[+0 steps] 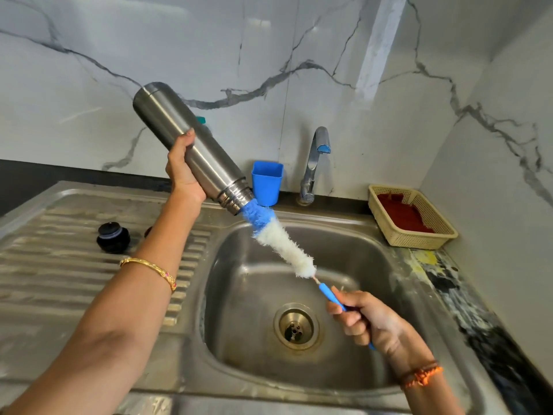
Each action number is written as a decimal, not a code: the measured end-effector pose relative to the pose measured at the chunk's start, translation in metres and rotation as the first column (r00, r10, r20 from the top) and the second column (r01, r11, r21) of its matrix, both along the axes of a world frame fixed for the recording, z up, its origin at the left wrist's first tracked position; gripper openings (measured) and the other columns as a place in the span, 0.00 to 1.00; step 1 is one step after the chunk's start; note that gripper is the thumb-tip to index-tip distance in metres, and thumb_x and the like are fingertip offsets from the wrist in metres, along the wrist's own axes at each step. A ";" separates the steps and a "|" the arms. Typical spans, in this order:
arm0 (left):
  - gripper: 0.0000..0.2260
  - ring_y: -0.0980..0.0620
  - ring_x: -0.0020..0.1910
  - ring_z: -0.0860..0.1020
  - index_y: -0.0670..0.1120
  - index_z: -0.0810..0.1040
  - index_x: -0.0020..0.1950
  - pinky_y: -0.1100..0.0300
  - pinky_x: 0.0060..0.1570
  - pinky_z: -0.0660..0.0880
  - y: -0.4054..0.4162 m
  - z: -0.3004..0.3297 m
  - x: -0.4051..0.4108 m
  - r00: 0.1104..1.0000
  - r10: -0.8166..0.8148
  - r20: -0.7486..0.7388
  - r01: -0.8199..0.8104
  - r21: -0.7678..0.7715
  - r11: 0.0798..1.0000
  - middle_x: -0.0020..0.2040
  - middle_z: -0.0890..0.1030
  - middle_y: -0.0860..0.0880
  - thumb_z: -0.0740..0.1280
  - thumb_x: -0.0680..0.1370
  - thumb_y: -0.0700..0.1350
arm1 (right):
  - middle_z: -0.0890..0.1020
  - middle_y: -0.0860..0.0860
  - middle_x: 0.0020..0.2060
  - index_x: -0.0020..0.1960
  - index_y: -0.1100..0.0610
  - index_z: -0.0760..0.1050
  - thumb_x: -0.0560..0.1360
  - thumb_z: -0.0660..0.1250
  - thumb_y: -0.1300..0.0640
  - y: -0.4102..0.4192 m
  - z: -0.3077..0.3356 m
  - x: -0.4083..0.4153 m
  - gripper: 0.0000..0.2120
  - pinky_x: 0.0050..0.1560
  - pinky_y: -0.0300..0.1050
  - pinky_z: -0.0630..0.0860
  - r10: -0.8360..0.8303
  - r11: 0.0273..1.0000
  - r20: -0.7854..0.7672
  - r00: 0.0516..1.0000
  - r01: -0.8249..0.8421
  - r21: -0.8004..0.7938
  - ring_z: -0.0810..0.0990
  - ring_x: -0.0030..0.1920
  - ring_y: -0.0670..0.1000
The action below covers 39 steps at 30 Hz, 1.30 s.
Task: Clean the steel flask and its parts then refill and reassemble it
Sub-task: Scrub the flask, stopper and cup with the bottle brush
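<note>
My left hand [183, 172] grips the steel flask [191, 145] round its middle and holds it tilted above the sink, base up to the left, open threaded mouth down to the right. My right hand [366, 320] grips the blue handle of a bottle brush [279, 239]. The brush's blue bristle tip sits in the flask's mouth, while its white bristles are outside. A black stopper [113, 236] of the flask stands on the ribbed drainboard [74, 265] to the left. Another small part shows partly behind my left forearm.
The steel sink basin [374, 265] with its drain [296, 326] lies below the brush. A tap [314, 163] stands at the back, with a blue cup [267, 182] beside it. A cream basket [411, 215] holding a red cloth sits at the right. Marble walls close the back and right.
</note>
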<state>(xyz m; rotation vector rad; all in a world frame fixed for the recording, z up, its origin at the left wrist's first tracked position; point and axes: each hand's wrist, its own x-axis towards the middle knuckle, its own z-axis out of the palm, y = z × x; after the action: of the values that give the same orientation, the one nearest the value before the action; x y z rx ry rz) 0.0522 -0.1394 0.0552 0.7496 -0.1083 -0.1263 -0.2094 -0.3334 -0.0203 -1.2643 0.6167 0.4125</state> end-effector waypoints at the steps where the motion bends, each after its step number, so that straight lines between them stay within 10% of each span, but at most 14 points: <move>1: 0.33 0.47 0.41 0.79 0.41 0.75 0.58 0.55 0.44 0.77 -0.002 -0.002 -0.002 1.000 -0.016 0.010 0.015 0.026 1.000 0.44 0.79 0.45 0.74 0.56 0.53 | 0.59 0.44 0.18 0.28 0.54 0.67 0.71 0.58 0.46 -0.006 0.000 -0.004 0.17 0.16 0.30 0.47 0.010 1.000 -0.034 0.999 -0.010 -0.019 0.54 0.15 0.39; 5: 0.29 0.47 0.42 0.80 0.42 0.76 0.56 0.56 0.42 0.78 -0.008 -0.004 -0.008 0.995 0.083 -0.056 -0.081 0.041 0.996 0.45 0.80 0.45 0.75 0.57 0.51 | 0.63 0.45 0.19 0.31 0.56 0.71 0.80 0.57 0.51 -0.006 0.003 -0.004 0.20 0.18 0.32 0.55 -0.066 0.905 0.181 0.981 0.136 -0.404 0.59 0.17 0.42; 7: 0.24 0.46 0.45 0.81 0.43 0.77 0.56 0.57 0.41 0.78 -0.009 -0.003 -0.007 0.972 0.188 -0.141 -0.185 0.035 0.982 0.47 0.82 0.45 0.75 0.63 0.49 | 0.70 0.45 0.22 0.34 0.49 0.74 0.77 0.63 0.50 0.011 -0.001 0.001 0.13 0.24 0.38 0.65 0.048 0.468 0.424 0.904 0.355 -0.809 0.69 0.23 0.46; 9: 0.22 0.47 0.47 0.82 0.43 0.76 0.56 0.56 0.42 0.80 -0.009 -0.003 -0.006 0.953 0.240 -0.183 -0.241 0.018 0.970 0.49 0.82 0.46 0.75 0.66 0.49 | 0.75 0.46 0.27 0.39 0.50 0.78 0.74 0.66 0.49 0.022 -0.008 0.004 0.08 0.23 0.43 0.69 0.202 -0.024 0.483 0.852 0.498 -0.867 0.74 0.25 0.51; 12: 0.19 0.47 0.46 0.83 0.44 0.77 0.52 0.53 0.44 0.81 -0.009 -0.002 -0.008 0.950 0.248 -0.191 -0.252 0.001 0.968 0.49 0.83 0.45 0.75 0.65 0.48 | 0.78 0.49 0.26 0.40 0.54 0.81 0.73 0.59 0.48 0.024 -0.019 -0.001 0.16 0.17 0.41 0.67 0.303 -0.202 0.494 0.815 0.562 -0.802 0.76 0.22 0.54; 14: 0.16 0.47 0.45 0.82 0.44 0.78 0.49 0.53 0.44 0.81 -0.010 0.001 -0.008 0.953 0.244 -0.178 -0.238 0.050 0.970 0.47 0.82 0.46 0.76 0.64 0.47 | 0.76 0.48 0.24 0.36 0.51 0.81 0.75 0.59 0.48 0.025 -0.012 -0.004 0.16 0.23 0.42 0.70 0.218 -0.025 0.505 0.835 0.522 -0.852 0.76 0.25 0.52; 16: 0.14 0.48 0.44 0.82 0.44 0.78 0.47 0.55 0.43 0.80 -0.010 0.001 -0.010 0.959 0.234 -0.159 -0.221 0.095 0.971 0.45 0.82 0.47 0.75 0.65 0.46 | 0.68 0.46 0.19 0.27 0.51 0.76 0.77 0.62 0.52 0.017 -0.003 -0.007 0.20 0.25 0.37 0.63 0.115 0.452 0.448 0.887 0.355 -0.818 0.67 0.22 0.46; 18: 0.14 0.48 0.43 0.82 0.45 0.78 0.47 0.56 0.42 0.80 -0.010 -0.003 -0.013 0.965 0.201 -0.168 -0.182 0.121 0.976 0.44 0.81 0.47 0.75 0.65 0.47 | 0.62 0.44 0.18 0.26 0.54 0.72 0.78 0.62 0.56 0.002 0.008 -0.009 0.21 0.21 0.34 0.54 0.008 0.840 0.305 0.952 0.158 -0.518 0.57 0.19 0.42; 20: 0.15 0.49 0.42 0.81 0.45 0.77 0.49 0.57 0.40 0.79 -0.009 -0.007 -0.016 0.970 0.156 -0.188 -0.135 0.120 0.984 0.43 0.81 0.48 0.74 0.66 0.49 | 0.59 0.45 0.19 0.27 0.54 0.71 0.73 0.62 0.51 -0.007 0.017 -0.009 0.17 0.17 0.31 0.49 -0.019 0.961 0.114 0.993 0.050 -0.274 0.53 0.17 0.41; 26: 0.20 0.49 0.45 0.83 0.46 0.72 0.57 0.55 0.45 0.80 0.008 0.008 -0.006 0.975 0.147 -0.164 -0.149 0.002 0.989 0.50 0.81 0.46 0.69 0.71 0.55 | 0.57 0.45 0.18 0.25 0.54 0.67 0.78 0.55 0.47 -0.022 0.009 -0.041 0.24 0.16 0.31 0.48 -0.098 0.977 -0.112 0.989 0.074 -0.201 0.52 0.16 0.41; 31: 0.22 0.48 0.44 0.83 0.46 0.73 0.58 0.53 0.46 0.80 -0.003 0.019 -0.007 0.973 0.130 -0.193 -0.140 -0.037 0.990 0.50 0.82 0.46 0.71 0.69 0.54 | 0.62 0.46 0.20 0.31 0.55 0.70 0.79 0.56 0.47 0.000 0.012 -0.025 0.21 0.19 0.31 0.49 -0.132 0.885 0.153 0.979 0.186 -0.428 0.55 0.18 0.42; 39: 0.43 0.47 0.53 0.81 0.50 0.69 0.67 0.48 0.54 0.77 -0.015 -0.007 -0.032 0.958 0.061 -0.279 -0.108 -0.155 0.982 0.57 0.80 0.47 0.79 0.54 0.55 | 0.69 0.47 0.20 0.38 0.62 0.76 0.79 0.57 0.64 0.055 -0.008 -0.030 0.14 0.18 0.31 0.55 -0.448 0.759 0.459 0.768 0.597 -0.259 0.61 0.18 0.42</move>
<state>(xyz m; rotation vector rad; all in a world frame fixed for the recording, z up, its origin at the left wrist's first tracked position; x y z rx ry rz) 0.0198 -0.1547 0.0486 0.5602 0.1753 -0.1358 -0.2393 -0.2783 -0.0284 -1.4251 0.7209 -0.4561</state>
